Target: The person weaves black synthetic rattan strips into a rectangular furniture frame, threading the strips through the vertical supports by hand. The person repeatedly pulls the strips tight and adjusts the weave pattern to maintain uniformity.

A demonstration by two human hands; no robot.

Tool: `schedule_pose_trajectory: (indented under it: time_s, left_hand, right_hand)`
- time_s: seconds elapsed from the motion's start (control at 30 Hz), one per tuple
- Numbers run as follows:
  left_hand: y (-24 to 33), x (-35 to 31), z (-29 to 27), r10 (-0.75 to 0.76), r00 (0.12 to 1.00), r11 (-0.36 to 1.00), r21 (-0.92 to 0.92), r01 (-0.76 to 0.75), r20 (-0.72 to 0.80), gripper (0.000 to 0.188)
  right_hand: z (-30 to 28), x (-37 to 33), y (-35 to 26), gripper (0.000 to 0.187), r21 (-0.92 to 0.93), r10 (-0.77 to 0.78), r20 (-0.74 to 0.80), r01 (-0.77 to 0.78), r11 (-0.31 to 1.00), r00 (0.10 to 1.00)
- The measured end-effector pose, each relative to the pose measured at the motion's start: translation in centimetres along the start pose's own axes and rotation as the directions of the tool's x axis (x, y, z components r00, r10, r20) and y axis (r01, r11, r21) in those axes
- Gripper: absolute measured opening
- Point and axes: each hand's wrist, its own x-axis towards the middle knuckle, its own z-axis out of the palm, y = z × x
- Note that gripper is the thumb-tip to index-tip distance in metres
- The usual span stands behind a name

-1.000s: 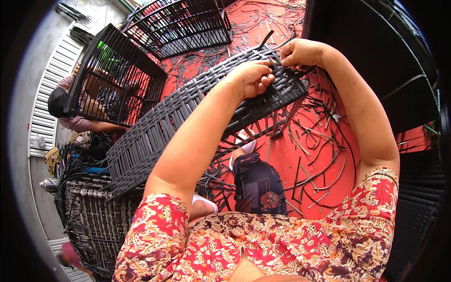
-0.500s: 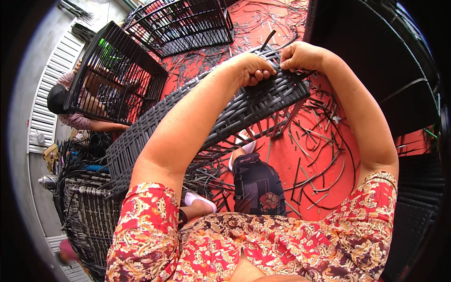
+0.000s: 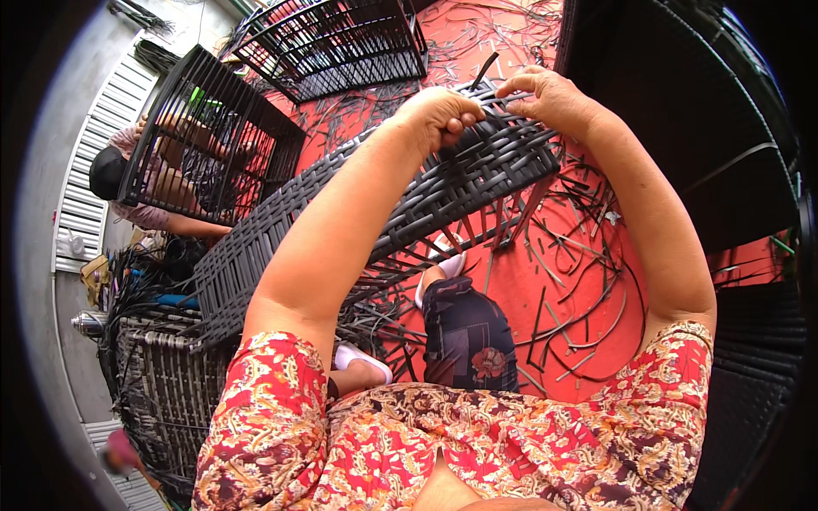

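Red floor (image 3: 498, 294) spreads beneath the work, littered with loose dark strips (image 3: 567, 328). Grey walls and pale ribbed panels (image 3: 81, 183) show at the left, where a co-worker (image 3: 141, 217) crouches behind an upright black slatted frame (image 3: 213, 136). Another slatted frame (image 3: 332, 51) stands near the top, a brownish-grey woven piece (image 3: 170, 383) sits at the lower left, and a big dark panel (image 3: 673, 119) fills the upper right.

Long and black, the woven piece (image 3: 460, 183) slants across the middle, from beside the brownish-grey one up to the right. Both hands are at its upper right end, over the far edge. The left hand (image 3: 439, 117) rests there with its fingers curled and thumb drawn in; whether a strip is pinched inside, I cannot tell. Just to its right, the right hand (image 3: 545, 98) is loosely opened, a gap showing between thumb and forefinger. One strip end (image 3: 486, 68) sticks up from the weave between the hands, on the far side.
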Motion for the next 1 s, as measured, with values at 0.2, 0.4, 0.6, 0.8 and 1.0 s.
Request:
schedule_pose_trajectory:
  time_s: [0.2, 0.4, 0.6, 0.8, 1.0]
  left_hand:
    - [1.0, -2.3, -0.6, 0.086, 0.995, 0.985, 0.148, -0.092, 0.043, 0.006]
    - [0.0, -3.4, -1.7, 0.165, 0.986, 0.92, 0.357, -0.163, 0.027, 0.009]
    - [-4.4, -2.0, -1.7, 0.778, 0.628, 0.138, 0.98, -0.146, -0.016, 0.013]
    - [-4.9, 0.0, -2.1, 0.632, 0.735, 0.48, 0.869, -0.122, -0.246, 0.028]
    - [-3.7, 0.8, 0.3, 0.492, 0.762, 0.465, 0.867, 0.179, -0.421, 0.059]
  right_hand:
    - [0.1, 0.8, -2.8, 0.028, 0.013, -0.064, 0.293, 0.063, 0.998, 0.954]
    - [1.9, 1.6, -1.1, 0.024, 0.247, -0.088, 0.262, 0.021, 0.969, 0.961]
    - [1.9, 1.5, -2.2, 0.027, 0.188, -0.03, 0.207, -0.01, 0.982, 0.978]
    - [2.1, 1.3, -2.6, 0.022, 0.161, 0.032, 0.191, -0.064, 0.985, 0.981]
    - [2.6, 0.7, -2.0, 0.019, 0.266, 0.049, 0.135, -0.083, 0.96, 0.99]
